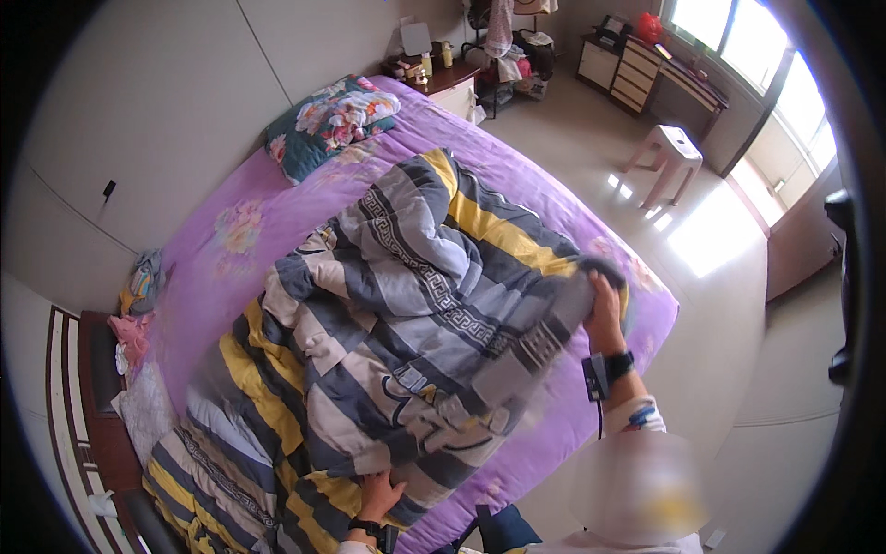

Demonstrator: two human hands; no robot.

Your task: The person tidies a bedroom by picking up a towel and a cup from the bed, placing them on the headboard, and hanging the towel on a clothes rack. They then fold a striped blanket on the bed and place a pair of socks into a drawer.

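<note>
A thick quilt (369, 286), patterned in grey, black, beige and yellow stripes with a key-pattern band, lies bunched across the bed. My right hand (604, 312) is closed around its edge at the right and holds that part raised; the fabric there is smeared by motion. At the near edge, my left hand (377, 499) is closed on the same quilt, with its fingertips partly hidden in the cloth. Beneath lies a purple flowered sheet (198, 263), visible around the quilt. Both wrists wear dark straps, and a small black device sits on the right one.
A dark green flowered pillow (323, 125) lies at the far end. Pink and multicoloured cloths (131, 337) sit along the left edge, by a wooden headboard (97, 406). Beyond the bed stand a nightstand (452, 81), a pale plastic stool (666, 152) and a desk (637, 74).
</note>
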